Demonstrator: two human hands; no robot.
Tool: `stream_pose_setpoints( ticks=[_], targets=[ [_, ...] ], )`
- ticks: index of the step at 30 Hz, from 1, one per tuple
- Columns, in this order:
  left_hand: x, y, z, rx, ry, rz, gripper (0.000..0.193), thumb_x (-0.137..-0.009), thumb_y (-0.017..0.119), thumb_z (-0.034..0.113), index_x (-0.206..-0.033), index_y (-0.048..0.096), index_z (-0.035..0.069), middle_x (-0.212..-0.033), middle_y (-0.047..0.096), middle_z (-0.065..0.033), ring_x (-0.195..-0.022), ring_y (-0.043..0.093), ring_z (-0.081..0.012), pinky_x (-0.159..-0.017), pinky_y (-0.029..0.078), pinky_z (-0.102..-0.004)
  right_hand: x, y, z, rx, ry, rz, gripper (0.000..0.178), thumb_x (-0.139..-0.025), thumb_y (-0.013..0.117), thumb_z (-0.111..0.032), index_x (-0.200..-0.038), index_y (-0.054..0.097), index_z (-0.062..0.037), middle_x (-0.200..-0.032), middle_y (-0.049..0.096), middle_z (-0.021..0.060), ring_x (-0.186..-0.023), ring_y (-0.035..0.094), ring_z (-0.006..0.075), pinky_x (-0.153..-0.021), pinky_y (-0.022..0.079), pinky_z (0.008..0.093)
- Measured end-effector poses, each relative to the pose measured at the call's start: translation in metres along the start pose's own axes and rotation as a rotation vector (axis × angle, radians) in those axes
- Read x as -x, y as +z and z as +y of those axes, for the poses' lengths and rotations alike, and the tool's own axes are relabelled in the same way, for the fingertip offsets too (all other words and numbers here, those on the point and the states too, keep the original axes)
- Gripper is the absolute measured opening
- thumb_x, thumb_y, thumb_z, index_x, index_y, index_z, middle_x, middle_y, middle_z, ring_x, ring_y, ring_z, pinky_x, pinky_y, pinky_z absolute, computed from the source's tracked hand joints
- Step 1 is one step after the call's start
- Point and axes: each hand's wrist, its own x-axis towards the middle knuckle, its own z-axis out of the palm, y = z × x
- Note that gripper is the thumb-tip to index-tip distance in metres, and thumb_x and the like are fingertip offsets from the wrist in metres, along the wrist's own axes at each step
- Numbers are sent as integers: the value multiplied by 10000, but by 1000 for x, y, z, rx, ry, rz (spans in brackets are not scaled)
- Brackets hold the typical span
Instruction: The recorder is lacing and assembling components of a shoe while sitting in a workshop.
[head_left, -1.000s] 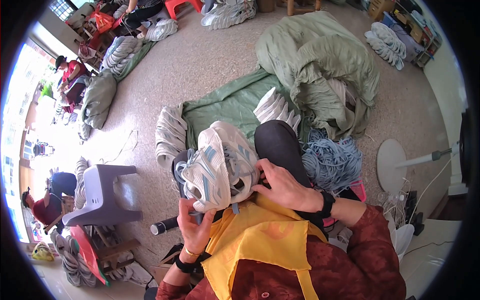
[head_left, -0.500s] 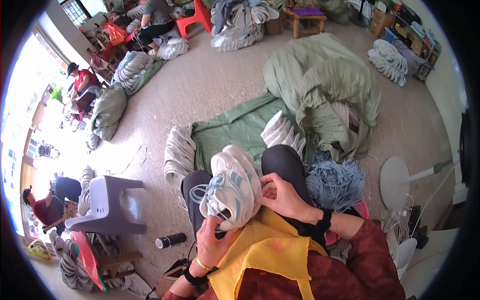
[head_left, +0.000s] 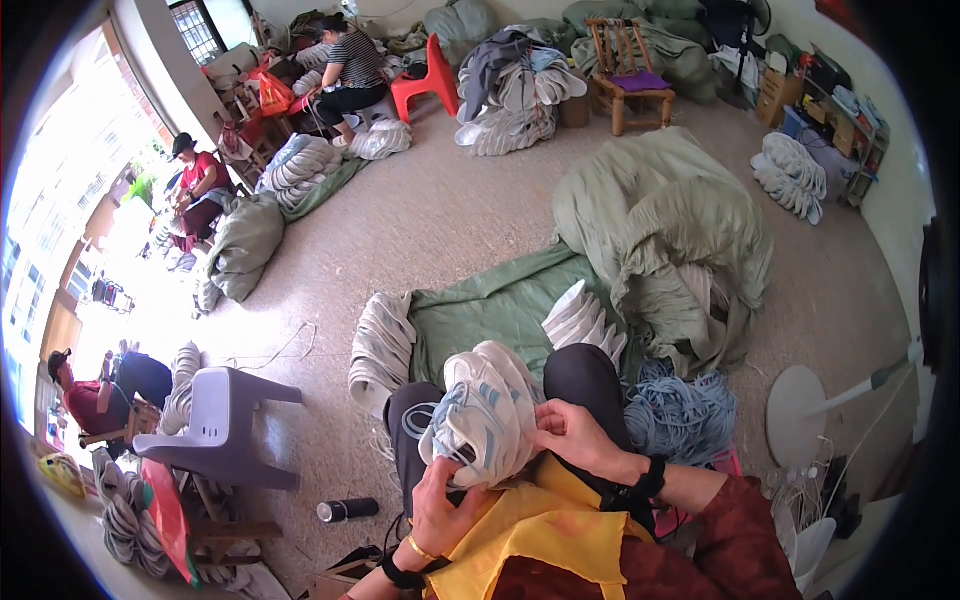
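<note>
On my lap rests a nested bundle of white shoe uppers [head_left: 505, 385] with pale blue stripes. The nearest one carries a light blue lace [head_left: 447, 412], which loops out at its left side. My left hand [head_left: 445, 510] is closed on the collar of this nearest upper, its fingertips partly inside the opening. At the bundle's right side my right hand [head_left: 580, 440] is pinched, thumb and forefinger against the edge; what lies between the fingertips is hidden. A yellow apron [head_left: 530, 525] lies under both hands.
Stacked white uppers [head_left: 382, 352] and a second stack [head_left: 583, 325] sit on a green sheet [head_left: 490, 305]. Blue laces [head_left: 680, 410] heap beside my right knee. Around me are a large green sack [head_left: 660, 230], a grey chair [head_left: 220, 425], a black bottle [head_left: 347, 510] and other seated people.
The whole view has tilted upward, so the room and my lap appear lower and slightly to the right. Both hands stay at the same places on the uppers.
</note>
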Motion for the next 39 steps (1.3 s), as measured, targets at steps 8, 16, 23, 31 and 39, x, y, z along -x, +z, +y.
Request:
stream_pose_setpoints(
  ticks=[8, 16, 23, 31, 39],
  targets=[
    [-13, -11, 13, 111, -70, 62, 344, -805, 799, 50, -1058, 569, 15, -890, 699, -183, -822, 725, -325, -729, 542, -362, -6, 15, -13, -216, -10, -122, 377, -1007, 664, -86, -1336, 530, 41, -1164, 716, 110, -1034, 690, 151, -902, 565, 309],
    [-22, -25, 18, 172, -83, 125, 323, -817, 776, 41, -1050, 553, 13, -854, 699, -151, -779, 711, -267, -715, 533, -354, -11, 25, -34, -593, 27, -251, 388, -1044, 609, -100, -1397, 507, 24, -1276, 675, 112, -1134, 680, 188, -1003, 562, 345],
    [-29, -31, 23, 193, -106, 146, 337, -830, 781, 51, -1063, 540, 13, -825, 685, -142, -752, 695, -231, -693, 524, -335, -20, 30, -38, -640, 35, -310, 435, -1050, 569, -64, -1460, 451, 19, -1398, 610, 125, -1247, 629, 219, -1084, 512, 393],
    [-41, -31, 17, 191, -44, 163, 338, -853, 769, 29, -1084, 524, 0, -859, 686, -131, -760, 678, -210, -692, 518, -330, -30, 31, -59, -521, -62, -256, 418, -1044, 581, -62, -1447, 485, -4, -1284, 655, 69, -1130, 647, 129, -991, 528, 307],
    [-43, -23, -1, 348, -56, 257, 345, -891, 757, 38, -1118, 497, 31, -955, 616, -41, -845, 566, -110, -734, 469, -276, -43, 36, -69, -440, -137, -297, 456, -1019, 618, -34, -1447, 464, 1, -1293, 648, 71, -1151, 638, 129, -1009, 519, 300]
  ],
)
